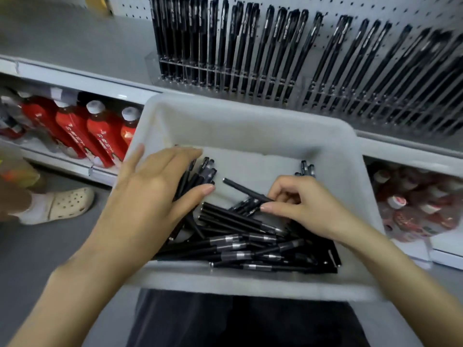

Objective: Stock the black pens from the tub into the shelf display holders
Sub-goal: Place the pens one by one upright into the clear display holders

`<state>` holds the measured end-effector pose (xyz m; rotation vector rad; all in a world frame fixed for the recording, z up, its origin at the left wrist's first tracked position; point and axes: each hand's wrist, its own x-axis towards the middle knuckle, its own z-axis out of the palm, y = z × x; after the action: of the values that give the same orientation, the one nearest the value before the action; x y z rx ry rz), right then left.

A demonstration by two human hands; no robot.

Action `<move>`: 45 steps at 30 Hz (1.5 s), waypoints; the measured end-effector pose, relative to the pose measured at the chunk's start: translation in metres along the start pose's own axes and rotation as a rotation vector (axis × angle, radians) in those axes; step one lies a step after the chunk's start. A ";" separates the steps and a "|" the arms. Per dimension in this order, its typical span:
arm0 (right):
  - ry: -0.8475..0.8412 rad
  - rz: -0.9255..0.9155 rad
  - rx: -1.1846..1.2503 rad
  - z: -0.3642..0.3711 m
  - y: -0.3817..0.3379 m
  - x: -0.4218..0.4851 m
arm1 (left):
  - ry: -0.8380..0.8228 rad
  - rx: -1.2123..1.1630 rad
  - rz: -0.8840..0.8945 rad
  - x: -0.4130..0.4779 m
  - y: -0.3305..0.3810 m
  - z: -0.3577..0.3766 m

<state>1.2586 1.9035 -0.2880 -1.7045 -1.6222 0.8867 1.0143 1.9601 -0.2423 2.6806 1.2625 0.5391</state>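
Note:
A white plastic tub (pixel 250 126) sits in front of me, holding several loose black pens (pixel 250 246) heaped along its near side. My left hand (pixel 155 186) lies flat with straight fingers over a bunch of pens at the tub's left. My right hand (pixel 298 206) pinches one black pen (pixel 240 187) that points up and left above the pile. On the shelf behind, clear display holders (pixel 225 78) stand filled with rows of upright black pens (pixel 275 51) against a pegboard.
Red bottles (pixel 82 131) with white caps stand on the lower shelf at left. Wrapped bottles (pixel 421 204) fill the lower shelf at right. Another person's foot in a cream clog (pixel 67 204) stands on the grey floor at left.

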 end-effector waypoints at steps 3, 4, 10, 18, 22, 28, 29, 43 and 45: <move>0.039 -0.056 0.051 -0.011 -0.012 0.002 | -0.015 -0.021 0.136 0.021 0.015 0.000; 0.057 -0.065 0.084 -0.016 -0.017 0.002 | -0.046 -0.050 0.166 0.029 0.021 0.000; 0.208 -0.069 0.211 -0.047 -0.039 0.008 | -0.111 -0.267 0.262 0.067 0.041 0.001; 0.355 -0.095 0.553 -0.107 -0.050 0.008 | -0.044 -0.482 0.196 0.107 0.060 0.004; 0.303 -0.116 0.773 -0.132 -0.058 0.012 | -0.226 -1.214 -0.131 0.115 0.084 0.011; 0.587 -0.227 0.411 -0.150 -0.073 0.028 | -0.151 -1.101 -0.034 0.140 0.088 0.025; 0.675 -0.248 0.351 -0.153 -0.074 0.033 | -0.076 -0.862 0.045 0.144 0.084 0.031; 0.982 -0.330 0.033 -0.163 -0.047 0.089 | 0.071 0.231 0.381 0.180 0.073 0.074; 0.970 -0.337 0.043 -0.164 -0.045 0.092 | 0.063 0.236 0.379 0.181 0.072 0.077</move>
<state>1.3674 2.0003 -0.1604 -1.4069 -1.1230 -0.1011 1.2006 2.0549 -0.2468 3.1508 0.8779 0.5501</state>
